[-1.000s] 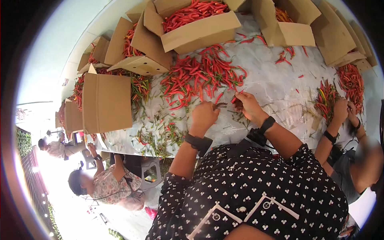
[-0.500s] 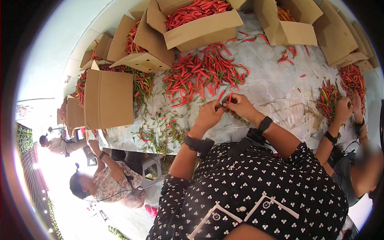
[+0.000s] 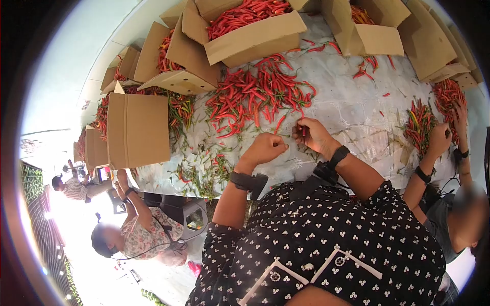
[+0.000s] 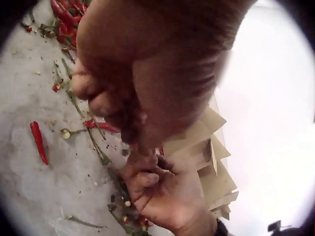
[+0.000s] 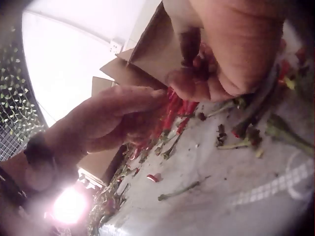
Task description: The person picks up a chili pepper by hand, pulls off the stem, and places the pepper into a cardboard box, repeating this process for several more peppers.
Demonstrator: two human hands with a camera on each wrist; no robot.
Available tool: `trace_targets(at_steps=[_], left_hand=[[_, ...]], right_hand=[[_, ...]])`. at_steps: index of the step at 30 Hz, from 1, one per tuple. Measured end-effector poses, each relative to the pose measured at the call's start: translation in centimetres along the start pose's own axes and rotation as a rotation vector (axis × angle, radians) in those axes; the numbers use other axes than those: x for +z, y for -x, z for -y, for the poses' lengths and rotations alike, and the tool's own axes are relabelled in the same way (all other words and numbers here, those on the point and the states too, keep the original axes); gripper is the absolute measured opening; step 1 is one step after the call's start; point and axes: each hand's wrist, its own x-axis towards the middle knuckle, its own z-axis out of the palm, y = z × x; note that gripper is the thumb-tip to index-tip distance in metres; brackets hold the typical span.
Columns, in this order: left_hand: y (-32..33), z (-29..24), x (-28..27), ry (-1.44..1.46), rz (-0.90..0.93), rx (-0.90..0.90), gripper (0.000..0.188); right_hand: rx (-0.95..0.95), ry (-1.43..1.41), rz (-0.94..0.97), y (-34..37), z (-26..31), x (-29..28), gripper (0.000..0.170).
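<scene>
In the head view my left hand (image 3: pixel 263 148) is held over the table with its fingers curled, and nothing shows between them. Just to its right, my right hand (image 3: pixel 317 135) grips a dark red chili (image 3: pixel 304 131) between thumb and curled fingers. The two hands are slightly apart. Beyond them lies a heap of red chilies (image 3: pixel 258 97) with green stems, and one loose red chili (image 3: pixel 279 124) sits between heap and hands. The left wrist view shows the left hand (image 4: pixel 147 73) large, with the right hand (image 4: pixel 167 191) below it.
Open cardboard boxes (image 3: pixel 255 43) of chilies line the far side. Cut green stems (image 3: pixel 204 168) litter the table (image 3: pixel 347 109) at left. A person at right (image 3: pixel 439 137) handles another chili pile (image 3: pixel 419 125); a person in a floral top (image 3: pixel 145 232) is at left.
My hands came together with a red chili between them, then drew slightly apart. The chili now sits deeper in my right hand. The neighbour's far hand reached toward the pile.
</scene>
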Motion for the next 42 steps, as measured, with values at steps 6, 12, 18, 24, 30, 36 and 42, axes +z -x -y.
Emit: trace_targets(at_steps=[6, 12, 18, 24, 30, 36, 42], left_hand=[[-2.4, 0.1, 1.2, -0.413, -0.466, -0.077, 0.021], [-2.7, 1.2, 1.7, -0.45, -0.434, -0.107, 0.021], [-0.8, 0.6, 1.5, 0.206, -0.223, -0.156, 0.023], [-0.2, -0.6, 0.8, 0.346, -0.298, -0.146, 0.021], [-0.8, 0.2, 1.4, 0.252, -0.351, -0.058, 0.015], [-1.1, -1.6, 1.5, -0.155, -0.617, 0.245, 0.009], [-2.3, -0.2, 0.2, -0.474, -0.722, 0.138, 0.012]], right_hand=[[-0.058, 0.137, -0.066, -0.1, -0.1, 0.8, 0.006], [-0.08, 0.199, -0.089, -0.4, -0.4, 0.7, 0.008], [-0.1, 0.26, -0.081, 0.3, -0.5, 2.2, 0.012], [-0.065, 0.491, -0.008, -0.1, -1.0, 1.4, 0.012], [-0.009, 0.52, -0.003, 0.6, -0.4, 2.2, 0.01], [0.006, 0.5, -0.059, 0.2, -0.2, 2.3, 0.009], [0.04, 0.456, -0.024, -0.5, -0.2, 1.4, 0.012]])
